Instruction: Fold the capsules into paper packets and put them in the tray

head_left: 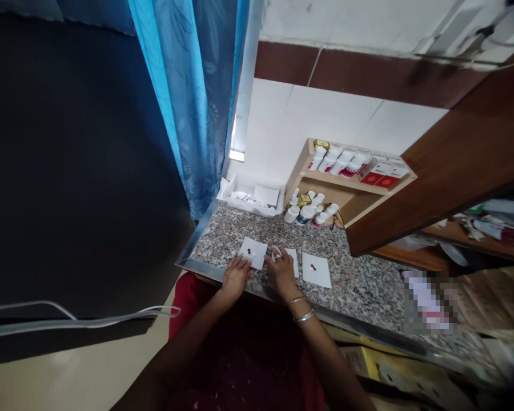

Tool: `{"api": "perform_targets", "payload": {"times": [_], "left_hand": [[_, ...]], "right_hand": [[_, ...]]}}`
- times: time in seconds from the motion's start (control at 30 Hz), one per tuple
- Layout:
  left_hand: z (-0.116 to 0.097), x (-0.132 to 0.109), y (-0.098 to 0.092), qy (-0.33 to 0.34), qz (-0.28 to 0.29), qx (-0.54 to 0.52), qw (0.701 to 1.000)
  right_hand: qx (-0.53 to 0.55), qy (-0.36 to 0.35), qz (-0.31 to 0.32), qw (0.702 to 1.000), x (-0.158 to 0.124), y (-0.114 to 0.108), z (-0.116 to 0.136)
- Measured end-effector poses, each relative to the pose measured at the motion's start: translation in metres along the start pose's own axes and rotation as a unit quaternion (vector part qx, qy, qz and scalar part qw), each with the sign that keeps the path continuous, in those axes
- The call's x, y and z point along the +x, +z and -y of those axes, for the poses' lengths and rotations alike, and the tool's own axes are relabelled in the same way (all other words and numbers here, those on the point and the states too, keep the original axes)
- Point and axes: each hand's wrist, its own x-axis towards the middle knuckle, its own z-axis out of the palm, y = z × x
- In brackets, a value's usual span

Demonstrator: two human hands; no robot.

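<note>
Three white paper squares lie in a row on the speckled granite counter. Dark red pills [249,251] and some small white ones rest on the left paper [260,249]. My left hand [235,278] lies at that paper's lower edge, fingers stretched out. Just to its right, my right hand [281,275], with a ring and bangles, is spread over the middle paper [294,260] and covers most of it. Whatever lies under that palm is hidden. Farther right, the third paper [323,271] carries dark red pills [312,267] and a white one.
Behind the papers stands a white plastic tray [235,201] with paper pieces. A wooden shelf [308,171] holds several white bottles [305,214] and red-and-white boxes [385,176]. A blue curtain [205,114] hangs at the left; a metal strip edges the counter [360,297].
</note>
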Motion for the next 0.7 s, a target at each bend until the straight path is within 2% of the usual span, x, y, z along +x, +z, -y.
{"api": "perform_targets", "payload": {"times": [0.1,0.27,0.37,0.5,0.6,0.7], "left_hand": [[0.004,-0.001,0.000,-0.010,0.023,-0.004,1.000],[0.011,-0.004,-0.005,-0.006,0.045,-0.016,0.999],[0.014,-0.007,-0.012,-0.005,0.055,-0.009,0.998],[0.012,-0.008,-0.022,-0.036,0.056,-0.008,0.998],[0.009,-0.001,-0.027,-0.060,0.048,-0.010,0.997],[0.007,0.012,-0.027,-0.063,0.076,-0.035,0.994]], "right_hand": [[-0.029,-0.038,0.040,0.998,0.011,0.007,0.001],[-0.027,-0.052,0.071,0.996,0.012,0.015,0.005],[-0.015,-0.056,0.076,0.995,0.003,0.015,0.010],[-0.010,-0.051,0.068,0.996,-0.016,0.014,0.020],[-0.008,-0.052,0.060,0.997,-0.030,0.014,0.027],[-0.006,-0.048,0.059,0.997,-0.037,0.015,0.031]]}}
